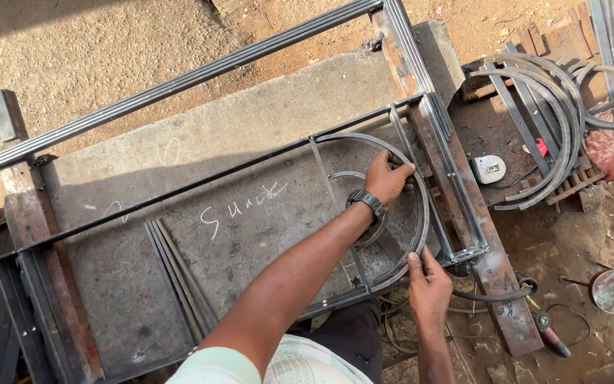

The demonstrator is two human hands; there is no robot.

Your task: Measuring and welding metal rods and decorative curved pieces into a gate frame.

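Centre-right of the frame: left hand (388,178), watch (367,202) on the wrist, is closed on the top of the curved steel strip (421,206) inside the rectangular bar frame (200,181) lying on the concrete slab (250,121). Right hand (429,279) pinches the strip's lower end, near the frame's corner. Loose flat bars (179,277) lie lower left on the slab. Upper right: stack of bent strips (556,121) on the ground.

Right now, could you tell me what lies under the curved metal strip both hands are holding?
Under the curved metal strip lies the grey slab tabletop and a thin upright bar. The left hand and right hand hide what lies beneath them.
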